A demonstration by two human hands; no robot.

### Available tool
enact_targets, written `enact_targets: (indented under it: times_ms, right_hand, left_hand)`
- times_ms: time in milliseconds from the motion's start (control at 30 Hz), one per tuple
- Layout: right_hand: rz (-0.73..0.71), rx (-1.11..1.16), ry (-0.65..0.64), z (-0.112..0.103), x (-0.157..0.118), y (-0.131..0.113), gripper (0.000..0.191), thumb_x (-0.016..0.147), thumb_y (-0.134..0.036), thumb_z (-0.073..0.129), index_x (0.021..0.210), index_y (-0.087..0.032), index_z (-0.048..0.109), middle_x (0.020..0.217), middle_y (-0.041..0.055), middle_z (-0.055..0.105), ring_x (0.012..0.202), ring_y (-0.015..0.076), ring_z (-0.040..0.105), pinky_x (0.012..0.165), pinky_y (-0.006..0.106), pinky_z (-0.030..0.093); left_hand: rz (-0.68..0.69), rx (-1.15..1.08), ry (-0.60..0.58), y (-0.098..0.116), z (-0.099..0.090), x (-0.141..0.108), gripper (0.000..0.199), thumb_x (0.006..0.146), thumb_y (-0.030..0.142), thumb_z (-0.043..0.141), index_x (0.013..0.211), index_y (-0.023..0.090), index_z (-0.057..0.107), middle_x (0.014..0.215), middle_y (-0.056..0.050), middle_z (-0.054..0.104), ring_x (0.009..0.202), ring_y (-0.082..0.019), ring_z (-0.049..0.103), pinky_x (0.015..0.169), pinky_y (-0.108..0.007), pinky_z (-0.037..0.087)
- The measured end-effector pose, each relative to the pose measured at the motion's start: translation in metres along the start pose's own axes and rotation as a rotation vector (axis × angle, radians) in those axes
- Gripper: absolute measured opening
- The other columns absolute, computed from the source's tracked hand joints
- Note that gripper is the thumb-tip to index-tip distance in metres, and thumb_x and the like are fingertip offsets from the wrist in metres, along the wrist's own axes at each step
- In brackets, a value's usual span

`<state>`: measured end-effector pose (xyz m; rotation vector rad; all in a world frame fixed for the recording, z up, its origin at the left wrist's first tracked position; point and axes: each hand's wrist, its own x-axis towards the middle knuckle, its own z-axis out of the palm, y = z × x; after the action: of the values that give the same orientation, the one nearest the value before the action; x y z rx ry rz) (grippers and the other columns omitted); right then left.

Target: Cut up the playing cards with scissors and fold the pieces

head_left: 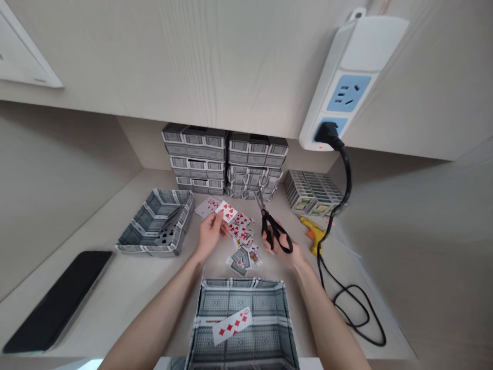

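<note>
Between the thumb and fingers of my left hand (211, 232) is a playing card (227, 211) with red hearts. My right hand (284, 247) holds black-handled scissors (274, 226), their blades pointing up and away from me, apart from the card. Cut pieces of playing cards (243, 231) lie scattered on the table between my hands, some face up, some showing patterned backs. Closest to me stands a box made of playing cards (287, 329), with a cut strip of a nine of diamonds (232, 326) inside.
Left are another card box (144, 249) with cards inside and a black phone-like slab (57, 300). Card boxes (200, 149) are stacked behind. Right are card packs (314, 192), a yellow glue gun (316, 234) and a black cable (348, 293) from the power strip (352, 77).
</note>
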<state>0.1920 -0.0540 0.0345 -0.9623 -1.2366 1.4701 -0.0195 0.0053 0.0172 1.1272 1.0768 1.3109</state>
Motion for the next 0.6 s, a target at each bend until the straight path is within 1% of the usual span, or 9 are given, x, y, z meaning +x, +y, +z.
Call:
enact_targets:
  times_ms: [100,167,233,333,433,533,600]
  right_hand:
    - [0.081,-0.023,-0.143,-0.003,0.000,0.000,0.064,0.062,-0.066,0.055,0.102,-0.017,0.052,0.072,0.0032,0.052,0.047,0.0092,0.037,0.041,0.024,0.028]
    - [0.128,-0.016,-0.224,-0.002,0.001,-0.001,0.061,0.061,-0.064,0.059,0.098,-0.015,0.054,0.065,0.0007,0.051,0.043,0.0080,0.035,0.039,0.023,0.025]
    - [0.160,0.003,-0.276,0.002,0.001,-0.002,0.061,0.059,-0.063,0.061,0.095,-0.014,0.055,0.060,-0.0008,0.050,0.041,0.0073,0.033,0.038,0.022,0.022]
    - [0.178,0.062,-0.307,0.006,0.002,0.001,0.064,0.058,-0.062,0.063,0.096,-0.012,0.055,0.064,0.0006,0.052,0.041,0.0065,0.035,0.037,0.021,0.022]
    - [0.179,0.107,-0.319,0.004,0.002,0.005,0.067,0.056,-0.060,0.066,0.102,-0.012,0.055,0.071,0.0026,0.055,0.043,0.0065,0.038,0.037,0.020,0.024]
    - [0.196,0.121,-0.333,0.001,0.001,0.009,0.069,0.056,-0.060,0.066,0.105,-0.012,0.054,0.074,0.0037,0.055,0.046,0.0074,0.041,0.038,0.020,0.028]
    - [0.214,0.130,-0.332,0.001,0.001,0.013,0.070,0.057,-0.061,0.065,0.106,-0.013,0.053,0.076,0.0046,0.056,0.048,0.0084,0.043,0.039,0.021,0.031]
  left_hand:
    - [-0.007,-0.024,-0.011,0.000,0.001,-0.001,0.034,0.074,0.050,0.051,0.065,0.018,0.045,0.050,0.003,0.056,0.039,-0.010,0.051,0.039,-0.022,0.040]
    - [-0.021,-0.040,-0.022,0.001,0.002,-0.001,0.033,0.074,0.050,0.050,0.066,0.018,0.045,0.051,0.003,0.056,0.039,-0.011,0.052,0.039,-0.023,0.041]
    - [-0.035,-0.047,-0.026,0.001,0.003,-0.002,0.033,0.074,0.050,0.050,0.068,0.019,0.044,0.051,0.003,0.057,0.039,-0.012,0.053,0.040,-0.023,0.042]
    - [-0.061,-0.071,-0.034,0.000,0.004,-0.001,0.031,0.074,0.049,0.051,0.071,0.019,0.043,0.053,0.002,0.059,0.042,-0.014,0.056,0.042,-0.025,0.045]
    - [-0.085,-0.114,-0.015,-0.002,0.003,0.001,0.030,0.074,0.048,0.049,0.071,0.020,0.040,0.056,0.001,0.061,0.047,-0.016,0.060,0.046,-0.028,0.048]
    - [-0.108,-0.151,0.026,-0.003,0.001,0.004,0.028,0.076,0.047,0.047,0.073,0.020,0.041,0.058,0.001,0.062,0.050,-0.016,0.062,0.051,-0.030,0.050]
    - [-0.117,-0.156,0.034,-0.004,0.001,0.005,0.028,0.076,0.047,0.047,0.074,0.020,0.041,0.059,0.001,0.062,0.050,-0.016,0.062,0.051,-0.030,0.050]
